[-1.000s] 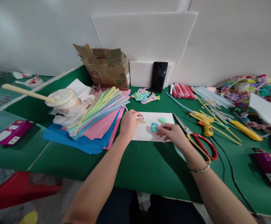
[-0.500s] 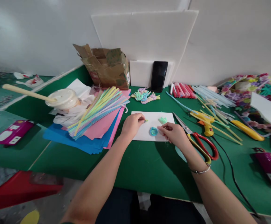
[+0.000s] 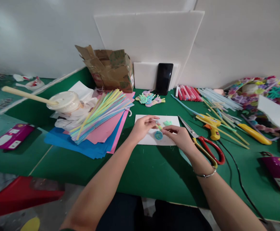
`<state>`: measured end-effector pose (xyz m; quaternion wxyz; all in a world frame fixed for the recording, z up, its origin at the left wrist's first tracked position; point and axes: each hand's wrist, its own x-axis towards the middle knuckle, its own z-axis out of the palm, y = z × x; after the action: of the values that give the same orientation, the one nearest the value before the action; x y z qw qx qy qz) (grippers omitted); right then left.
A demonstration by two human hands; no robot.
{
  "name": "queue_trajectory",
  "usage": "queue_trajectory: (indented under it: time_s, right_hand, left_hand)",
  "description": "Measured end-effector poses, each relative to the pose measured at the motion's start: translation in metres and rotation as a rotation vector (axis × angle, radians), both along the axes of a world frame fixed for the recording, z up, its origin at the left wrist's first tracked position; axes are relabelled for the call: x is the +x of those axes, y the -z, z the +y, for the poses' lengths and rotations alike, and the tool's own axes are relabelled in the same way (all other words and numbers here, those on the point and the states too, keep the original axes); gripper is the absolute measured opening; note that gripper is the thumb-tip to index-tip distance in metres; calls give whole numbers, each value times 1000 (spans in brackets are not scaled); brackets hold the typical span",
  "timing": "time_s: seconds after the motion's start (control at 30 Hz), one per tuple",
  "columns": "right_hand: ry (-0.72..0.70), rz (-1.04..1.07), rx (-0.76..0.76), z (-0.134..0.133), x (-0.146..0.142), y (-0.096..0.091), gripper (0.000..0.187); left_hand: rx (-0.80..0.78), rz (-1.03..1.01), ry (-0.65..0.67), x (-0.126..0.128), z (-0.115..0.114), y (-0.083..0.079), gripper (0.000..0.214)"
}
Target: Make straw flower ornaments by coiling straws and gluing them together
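Over a white card (image 3: 144,140) on the green table, both hands meet at a short yellow-green piece of pipe cleaner (image 3: 159,127). My left hand (image 3: 143,127) reaches in from the left, its fingertips closed on the upper end of the piece. My right hand (image 3: 178,136) pinches the lower end from the right. Just below the fingertips, a coiled blue-green pipe cleaner disc (image 3: 158,135) lies flat on the card. A mint-green shape (image 3: 167,123) rests near the card's upper right. The fingers partly hide the small piece.
Open scissors (image 3: 202,139), a yellow glue gun (image 3: 211,125) and a yellow cutter (image 3: 255,133) lie to the right. On the left are a pipe cleaner bundle (image 3: 101,112) and blue sheets (image 3: 77,146). Behind stand a phone (image 3: 164,79) and a cardboard box (image 3: 111,70).
My left hand has moved right, bringing the small yellow-green piece across the card to my right hand. My right fingertips have moved slightly left and now touch it.
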<state>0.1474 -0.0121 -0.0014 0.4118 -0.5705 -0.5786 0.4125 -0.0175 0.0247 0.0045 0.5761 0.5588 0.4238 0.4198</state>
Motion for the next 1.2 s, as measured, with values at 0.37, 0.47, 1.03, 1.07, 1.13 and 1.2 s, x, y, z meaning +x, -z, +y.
queue_trajectory:
  time_s: [0.37, 0.47, 1.03, 1.07, 1.13, 1.2]
  right_hand:
    - [73, 48, 55, -2, -8, 1, 31]
    - [55, 40, 79, -3, -7, 1, 29]
    - [65, 86, 47, -2, -6, 2, 31]
    - [78, 85, 39, -1, -5, 2, 31]
    - [98, 81, 28, -1, -5, 2, 33]
    - [98, 78, 32, -1, -5, 2, 33]
  left_hand:
    - [-118, -121, -178, 15, -7, 6, 17]
    - [-92, -120, -148, 12, -7, 5, 17]
    - [-16, -35, -12, 5, -6, -1, 22]
    - [-29, -35, -16, 6, -6, 0, 24]
    - [-36, -22, -38, 7, -5, 1, 23]
    - [-7, 6, -67, 8, -4, 3, 18]
